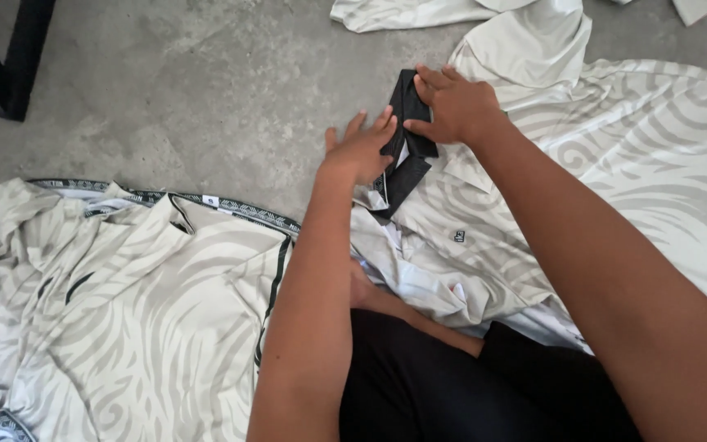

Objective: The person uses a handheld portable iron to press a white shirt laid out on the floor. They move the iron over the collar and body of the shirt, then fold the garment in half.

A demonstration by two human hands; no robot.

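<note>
On the concrete floor, the right hand pinches the black collar of a soft, light patterned shirt, while the left hand lies open, flat beside it.

On the concrete floor, a polo shirt lies spread at right, its collar at its near-left end, where the left hand rests on the collar's left side and the right hand grips it from the right, the two hands just beside each other. A second shirt lies crumpled at left, well apart from the collar, with the person's lap between the two garments. More fabric lies behind the polo shirt at the far edge, and a furniture leg stands at far left.
</note>
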